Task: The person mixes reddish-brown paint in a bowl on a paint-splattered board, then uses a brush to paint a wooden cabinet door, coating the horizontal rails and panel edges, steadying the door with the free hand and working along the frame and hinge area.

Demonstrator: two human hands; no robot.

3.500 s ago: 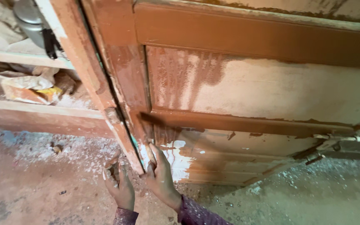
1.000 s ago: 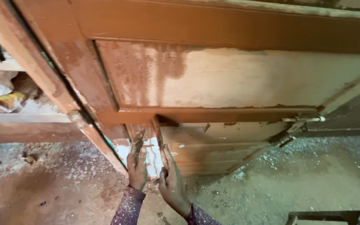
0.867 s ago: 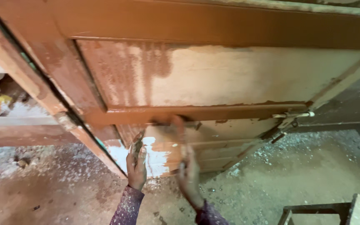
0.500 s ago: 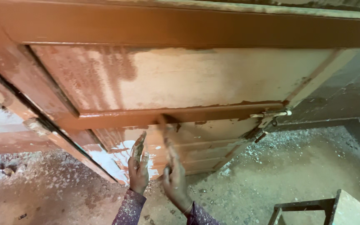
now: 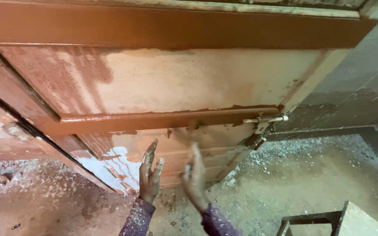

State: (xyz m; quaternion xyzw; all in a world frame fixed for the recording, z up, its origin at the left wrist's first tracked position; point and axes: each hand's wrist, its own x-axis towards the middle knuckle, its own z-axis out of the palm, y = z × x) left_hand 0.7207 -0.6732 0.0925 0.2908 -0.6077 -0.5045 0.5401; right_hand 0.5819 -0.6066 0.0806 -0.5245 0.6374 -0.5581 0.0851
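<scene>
Dusty floor [image 5: 285, 192] lies below a brown wooden door [image 5: 176, 83]; left hand [image 5: 149, 175] is raised near its lower panel, fingers spread, holding nothing; right hand [image 5: 194, 179], blurred, is raised just beside it, open and empty.

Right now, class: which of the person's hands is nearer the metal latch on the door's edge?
Right. The right hand is raised below-left of the metal latch; the left hand is farther left, by the white patch.
</scene>
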